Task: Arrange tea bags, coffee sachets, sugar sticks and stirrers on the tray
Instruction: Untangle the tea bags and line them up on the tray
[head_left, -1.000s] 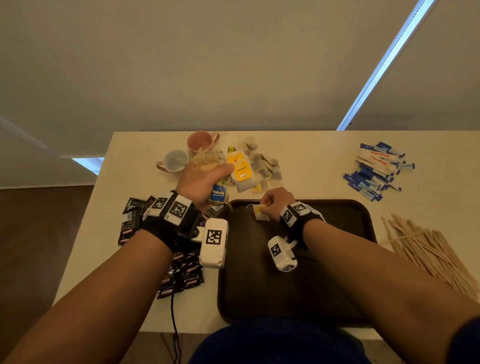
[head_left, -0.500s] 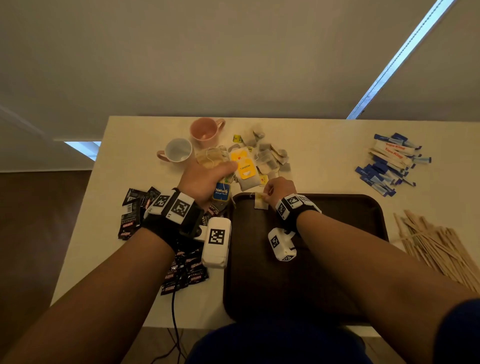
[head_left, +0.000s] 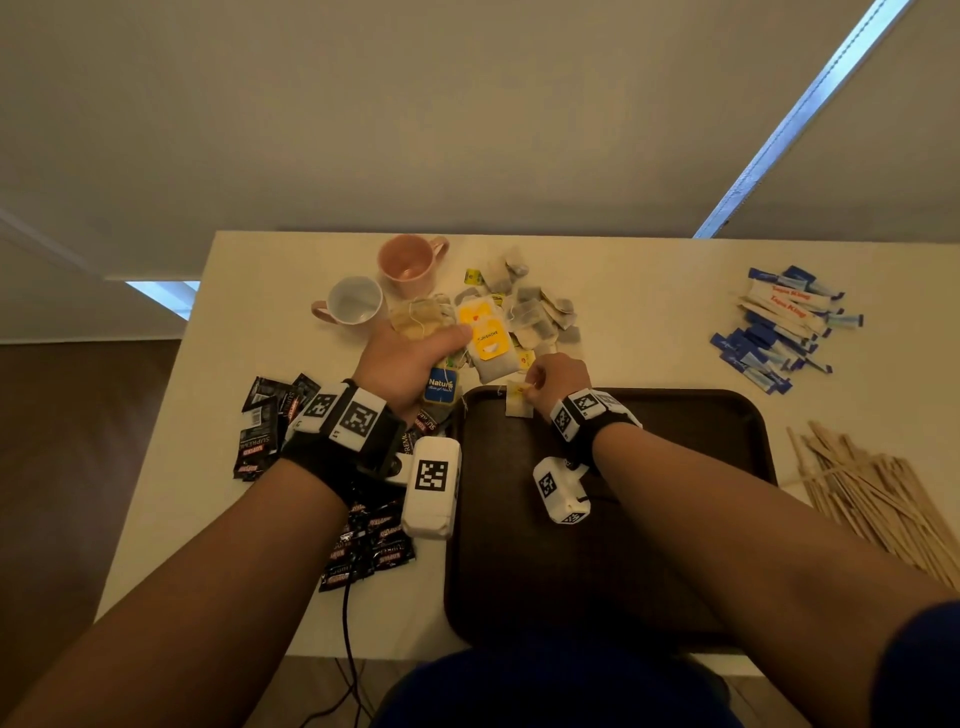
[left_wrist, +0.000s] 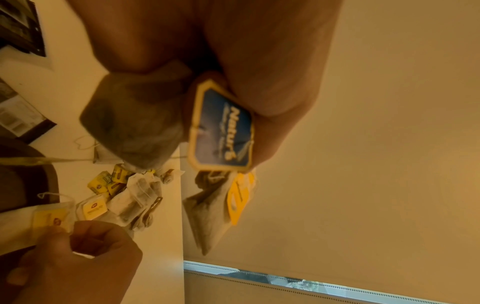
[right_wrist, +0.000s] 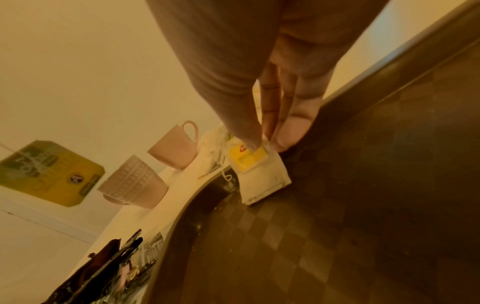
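Observation:
A dark brown tray (head_left: 727, 415) lies on the white table in front of me. My right hand (head_left: 550, 376) pinches a yellow-tagged tea bag (head_left: 518, 400) at the tray's far left corner; in the right wrist view the tea bag (right_wrist: 259, 170) touches the tray (right_wrist: 363, 205) under the fingertips (right_wrist: 288, 133). My left hand (head_left: 410, 358) grips a bunch of tea bags above the table, a blue-tagged one (head_left: 440, 385) hanging below it and a big yellow-tagged one (head_left: 488, 338) beside the thumb. The left wrist view shows that blue tag (left_wrist: 221, 131) and a grey bag (left_wrist: 135, 127) in the grip.
Loose tea bags (head_left: 540, 312) lie behind the tray. Two mugs (head_left: 410, 260) (head_left: 353, 301) stand at the far left. Black coffee sachets (head_left: 265, 421) are spread left of the tray, sugar sticks (head_left: 779, 327) lie at the far right, and wooden stirrers (head_left: 872, 499) lie right of the tray.
My right hand has moved the small tea bag a little toward the tray's far left corner. The left hand keeps its bunch of tea bags in about the same place.

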